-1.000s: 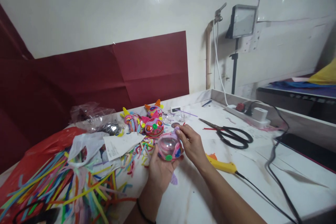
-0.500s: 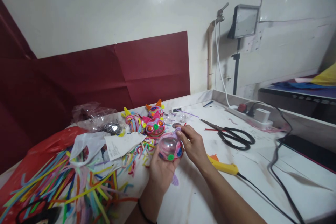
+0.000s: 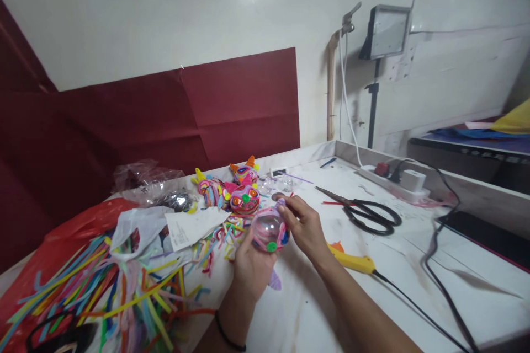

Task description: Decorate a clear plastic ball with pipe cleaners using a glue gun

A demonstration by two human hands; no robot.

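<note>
My left hand cups a clear plastic ball from below, partly covered in pink, purple and blue fuzzy strips with a green button-like piece on its front. At the ball's upper right, my right hand pinches a small lilac fuzzy piece against it. Below the ball, another lilac fuzzy piece lies on the table. Several finished-looking balls with ears and eyes, among them a pink one, sit just behind. A yellow glue gun rests right of my right wrist.
Black-handled scissors lie to the right, near a power strip and a dark phone. Many colourful pipe cleaners spread over a red bag at left. A black cable crosses the right side.
The ball has shifted very slightly to the right, tipping a little, with both hands keeping their hold. The things on the table stay where they were.
</note>
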